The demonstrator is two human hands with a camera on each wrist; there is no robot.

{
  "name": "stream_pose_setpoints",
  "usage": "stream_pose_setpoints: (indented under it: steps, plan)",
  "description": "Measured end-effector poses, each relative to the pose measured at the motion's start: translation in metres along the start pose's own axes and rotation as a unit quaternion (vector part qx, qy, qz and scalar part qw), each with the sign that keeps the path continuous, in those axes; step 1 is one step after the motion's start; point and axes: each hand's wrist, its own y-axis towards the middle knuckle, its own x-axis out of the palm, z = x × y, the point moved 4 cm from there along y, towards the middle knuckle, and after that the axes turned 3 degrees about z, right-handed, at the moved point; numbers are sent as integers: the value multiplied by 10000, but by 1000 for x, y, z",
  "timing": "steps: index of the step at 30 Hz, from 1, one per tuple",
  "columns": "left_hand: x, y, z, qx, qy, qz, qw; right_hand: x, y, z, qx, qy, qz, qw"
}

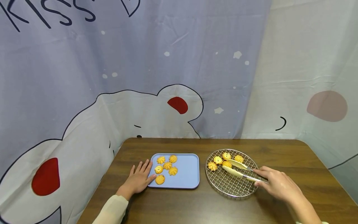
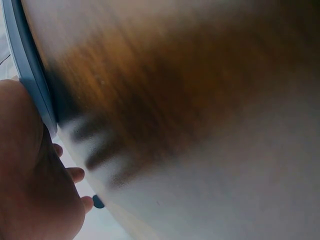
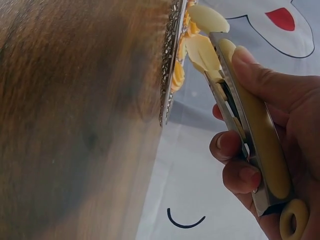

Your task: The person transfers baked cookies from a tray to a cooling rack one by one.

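My right hand (image 1: 279, 183) grips a pair of tongs (image 3: 255, 120) with yellow tips and metal handles. Those tips reach over a round wire rack (image 1: 232, 186), around a swirled cookie (image 1: 227, 164). Several more piped cookies, among them one at the rack's left (image 1: 212, 166), lie on the mesh. My left hand (image 1: 138, 179) has its fingers spread, thumb and fingertips at the left edge of a blue tray (image 1: 185, 171). On the tray's left half lie several cookies (image 1: 167, 165). The left wrist view shows part of that hand beside the tray's rim (image 2: 32, 65).
Both tray and rack stand on a brown wooden table (image 1: 184, 202), the tray left of the rack. Behind the table hangs a printed cloth (image 1: 218, 68) with white cartoon shapes and red patches.
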Motion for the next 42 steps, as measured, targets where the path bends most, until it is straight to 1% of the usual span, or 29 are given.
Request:
stream_pose_setpoints:
  steps: [5, 8, 12, 16, 20, 27, 31, 38, 42]
  plan:
    - [-2, -2, 1, -26, -75, -90, 9999, 5, -1, 3, 104, 60, -186, 9998]
    - [0, -1, 0, -39, -36, -95, 9999, 7, -1, 4, 121, 72, -210, 9997]
    - [1, 1, -2, -12, -52, 31, 10000, 7, 0, 4, 105, 41, -162, 9998]
    - [2, 2, -3, -6, -27, 40, 10000, 8, 0, 5, 128, 40, -172, 9998]
    - [0, 1, -1, -48, 65, -46, 10000, 8, 0, 5, 157, 51, -169, 9997]
    - [-10, -4, 7, 49, 65, 22, 10000, 6, 1, 3, 160, 92, -85, 9998]
    - [-11, -4, 9, 15, 138, 18, 9999, 2, 5, 0, 106, 69, -19, 9999]
    - [-8, -3, 6, -9, 102, 7, 9999, -2, 14, -14, 123, 230, -124, 9996]
    - [-8, -3, 6, -31, 128, -32, 9999, -1, 21, -22, 43, 305, -148, 9994]
